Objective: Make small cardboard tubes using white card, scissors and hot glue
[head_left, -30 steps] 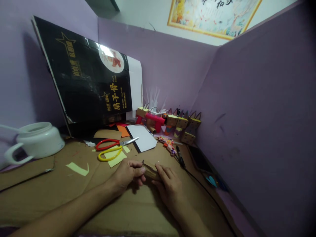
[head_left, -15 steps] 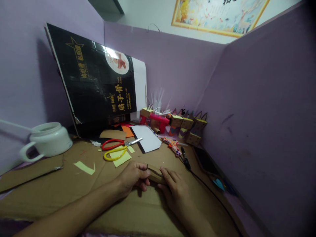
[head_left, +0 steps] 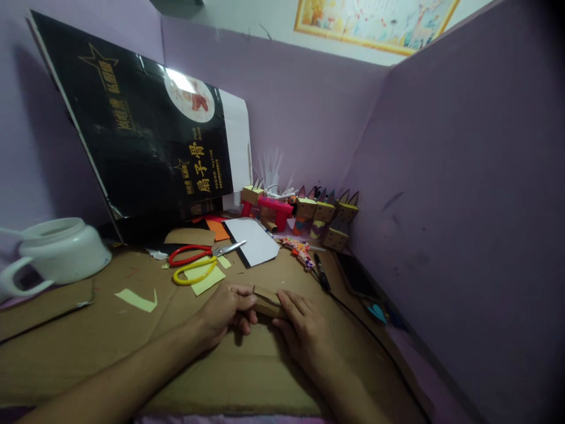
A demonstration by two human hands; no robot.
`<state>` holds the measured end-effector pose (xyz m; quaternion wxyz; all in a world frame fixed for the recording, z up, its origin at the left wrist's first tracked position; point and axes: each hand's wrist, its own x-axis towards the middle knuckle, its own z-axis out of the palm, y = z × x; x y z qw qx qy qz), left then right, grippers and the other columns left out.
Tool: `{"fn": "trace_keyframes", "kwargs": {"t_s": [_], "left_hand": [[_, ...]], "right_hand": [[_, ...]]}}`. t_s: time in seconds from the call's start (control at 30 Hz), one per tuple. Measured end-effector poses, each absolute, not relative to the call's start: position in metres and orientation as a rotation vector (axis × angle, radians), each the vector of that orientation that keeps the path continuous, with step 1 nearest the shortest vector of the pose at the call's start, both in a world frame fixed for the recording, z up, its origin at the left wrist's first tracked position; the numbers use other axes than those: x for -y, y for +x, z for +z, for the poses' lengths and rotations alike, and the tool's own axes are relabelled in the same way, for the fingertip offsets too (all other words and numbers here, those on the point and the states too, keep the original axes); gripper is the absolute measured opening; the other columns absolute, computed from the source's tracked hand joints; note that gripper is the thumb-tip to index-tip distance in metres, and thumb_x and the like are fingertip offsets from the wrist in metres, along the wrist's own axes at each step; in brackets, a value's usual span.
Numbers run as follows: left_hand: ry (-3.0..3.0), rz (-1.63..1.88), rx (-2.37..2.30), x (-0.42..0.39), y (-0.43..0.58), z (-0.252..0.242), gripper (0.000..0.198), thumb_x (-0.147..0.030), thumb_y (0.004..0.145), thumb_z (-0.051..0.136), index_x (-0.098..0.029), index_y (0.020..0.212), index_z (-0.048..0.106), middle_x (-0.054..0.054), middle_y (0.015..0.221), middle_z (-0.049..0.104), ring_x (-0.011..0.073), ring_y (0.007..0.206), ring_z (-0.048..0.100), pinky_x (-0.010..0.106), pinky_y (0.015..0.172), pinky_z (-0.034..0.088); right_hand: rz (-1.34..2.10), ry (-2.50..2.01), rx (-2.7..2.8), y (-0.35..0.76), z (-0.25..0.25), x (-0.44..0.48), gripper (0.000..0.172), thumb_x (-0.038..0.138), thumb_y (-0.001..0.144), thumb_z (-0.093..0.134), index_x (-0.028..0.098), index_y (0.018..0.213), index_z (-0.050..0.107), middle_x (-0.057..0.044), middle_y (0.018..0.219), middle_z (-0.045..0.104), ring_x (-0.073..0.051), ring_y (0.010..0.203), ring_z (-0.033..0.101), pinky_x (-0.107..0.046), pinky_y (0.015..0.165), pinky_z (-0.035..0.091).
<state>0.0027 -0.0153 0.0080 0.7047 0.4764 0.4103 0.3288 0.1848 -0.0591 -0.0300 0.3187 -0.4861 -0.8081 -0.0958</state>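
Between my two hands is a small folded piece of brown cardboard (head_left: 268, 302), held just above the cardboard-covered tabletop (head_left: 220, 383). My left hand (head_left: 232, 310) pinches its left end with thumb and fingers. On the right end, my right hand (head_left: 304, 324) is closed, fingers over the top and thumb below. Beyond my left hand lie scissors (head_left: 207, 259) with one red and one yellow handle, resting partly on pale yellow paper (head_left: 209, 281). A sheet of white paper or card (head_left: 253, 240) lies farther back.
A white mug (head_left: 66, 250) stands at left, near a cardboard strip (head_left: 39, 309). A large black printed box panel (head_left: 141, 129) leans on the wall. Box-shaped cardboard figures (head_left: 324, 212) line the back. At right lie a glue gun (head_left: 300, 252) with cable, a black marker (head_left: 321, 271) and a phone-like dark slab (head_left: 355, 275).
The view has shifted slightly, so everything appears a little farther left. Both hands keep hold of the folded cardboard, with hardly any change in their grip.
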Motion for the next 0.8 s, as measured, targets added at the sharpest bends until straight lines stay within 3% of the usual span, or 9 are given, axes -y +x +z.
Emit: {"fn": "trace_keyframes", "kwargs": {"t_s": [0.23,0.37,0.53,0.67,0.8], "left_hand": [[1.067,0.803,-0.983,0.015,0.003,0.009,0.023,-0.031,0.061,0.063,-0.011,0.053,0.055,0.002,0.039,0.054,0.0061,0.025,0.041,0.015,0.029,0.024],[1.028,0.899,-1.024,0.01,-0.003,0.01,0.023,-0.03,0.062,0.062,-0.013,0.051,0.051,0.0,0.038,0.053,0.0045,0.028,0.038,0.014,0.029,0.023],[1.002,0.918,-1.022,0.008,-0.007,0.013,0.022,-0.029,0.059,0.066,-0.014,0.054,0.052,-0.001,0.04,0.052,0.006,0.034,0.042,0.014,0.031,0.027],[1.026,0.89,-0.999,0.01,-0.005,0.015,0.024,-0.03,0.06,0.068,-0.013,0.054,0.053,0.0,0.041,0.054,0.0051,0.034,0.039,0.014,0.032,0.028],[1.071,0.867,-0.979,0.011,-0.006,0.013,0.024,-0.031,0.062,0.068,-0.012,0.056,0.055,0.001,0.043,0.055,0.0051,0.034,0.04,0.014,0.033,0.027]], "right_hand": [[-0.121,-1.275,2.093,0.183,-0.021,0.061,0.047,0.02,0.075,0.066,0.016,0.12,0.053,-0.014,0.112,0.064,-0.029,0.098,0.059,-0.047,0.084,0.047],[0.31,-1.266,1.669,0.194,-0.019,0.058,0.068,0.029,0.066,0.074,0.016,0.126,0.047,-0.016,0.118,0.06,-0.029,0.103,0.058,-0.048,0.088,0.046],[0.77,-1.14,1.332,0.202,-0.015,0.056,0.059,0.022,0.059,0.074,0.018,0.116,0.057,-0.012,0.116,0.062,-0.026,0.107,0.057,-0.04,0.09,0.046],[0.972,-1.15,1.231,0.2,-0.01,0.058,0.043,0.022,0.061,0.073,0.016,0.103,0.065,-0.006,0.092,0.069,-0.02,0.079,0.065,-0.029,0.066,0.051],[1.105,-1.166,1.091,0.198,-0.007,0.06,0.041,0.022,0.057,0.075,0.015,0.097,0.068,0.0,0.064,0.066,-0.013,0.055,0.061,-0.022,0.049,0.045]]}}
